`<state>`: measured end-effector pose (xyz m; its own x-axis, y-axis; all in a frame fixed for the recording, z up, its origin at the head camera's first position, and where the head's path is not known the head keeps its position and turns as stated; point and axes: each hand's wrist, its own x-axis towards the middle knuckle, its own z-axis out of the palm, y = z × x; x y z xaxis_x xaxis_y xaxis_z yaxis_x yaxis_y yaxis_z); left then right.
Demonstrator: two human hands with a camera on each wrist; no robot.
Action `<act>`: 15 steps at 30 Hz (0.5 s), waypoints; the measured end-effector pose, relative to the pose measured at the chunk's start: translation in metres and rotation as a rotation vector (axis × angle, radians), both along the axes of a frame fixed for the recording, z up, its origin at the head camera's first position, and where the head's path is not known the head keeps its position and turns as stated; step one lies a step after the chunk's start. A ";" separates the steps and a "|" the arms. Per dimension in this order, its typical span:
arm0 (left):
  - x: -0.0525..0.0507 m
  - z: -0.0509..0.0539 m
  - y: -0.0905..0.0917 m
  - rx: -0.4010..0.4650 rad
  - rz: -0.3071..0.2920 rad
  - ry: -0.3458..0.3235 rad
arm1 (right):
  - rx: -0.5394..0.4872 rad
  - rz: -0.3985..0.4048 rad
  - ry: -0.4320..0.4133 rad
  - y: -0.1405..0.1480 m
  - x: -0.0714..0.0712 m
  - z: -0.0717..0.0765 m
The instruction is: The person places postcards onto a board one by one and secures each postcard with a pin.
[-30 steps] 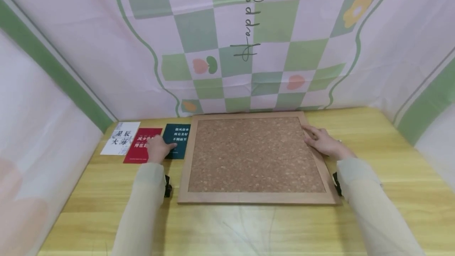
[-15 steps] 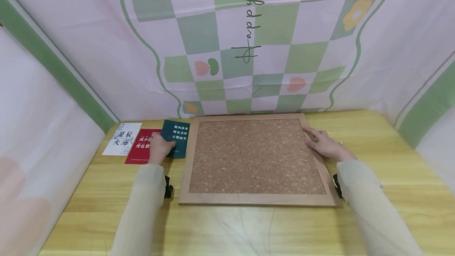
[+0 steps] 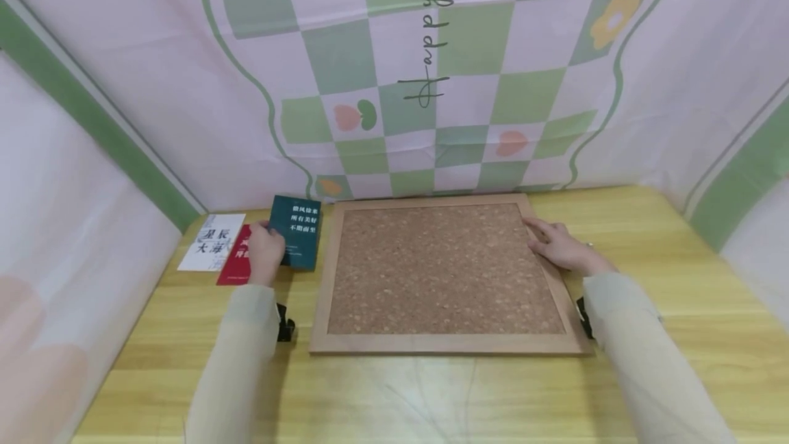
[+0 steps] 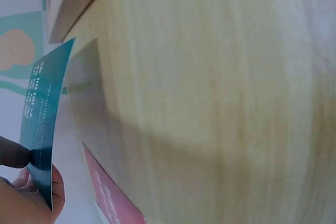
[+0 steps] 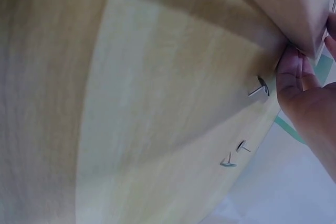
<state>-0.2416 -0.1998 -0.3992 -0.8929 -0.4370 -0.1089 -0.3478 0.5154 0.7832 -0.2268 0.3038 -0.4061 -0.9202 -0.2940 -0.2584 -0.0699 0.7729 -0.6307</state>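
My left hand pinches a dark green card with white writing by its lower left part. In the left wrist view the green card is raised off the table and tilted, the thumb on its printed face and fingers behind. Partly behind this hand lies a red card, and left of it a white card with black characters. A wood-framed corkboard lies flat in the middle. My right hand rests on its right edge, fingertips touching the frame's top and side.
Three metal thumbtacks lie on the table beside my right hand: one close by, two farther off. A patterned cloth hangs right behind the corkboard, and white cloth walls stand at both sides of the wooden table.
My left hand has taken hold of the green card, lifted it and shifted it left and back, covering more of the red card. My right hand stays at the corkboard's edge.
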 end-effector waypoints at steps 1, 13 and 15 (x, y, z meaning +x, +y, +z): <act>0.000 0.001 0.000 0.001 -0.007 0.007 | 0.001 -0.001 -0.002 0.000 0.000 0.000; 0.002 0.010 0.014 0.060 -0.145 -0.056 | -0.015 -0.006 -0.018 0.002 -0.001 -0.001; 0.003 0.011 0.019 0.061 -0.159 -0.073 | -0.018 -0.007 -0.024 0.002 -0.001 -0.001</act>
<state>-0.2386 -0.1806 -0.3884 -0.9388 -0.2820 -0.1978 -0.3229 0.5208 0.7902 -0.2279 0.3054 -0.4072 -0.9158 -0.2927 -0.2750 -0.0496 0.7619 -0.6458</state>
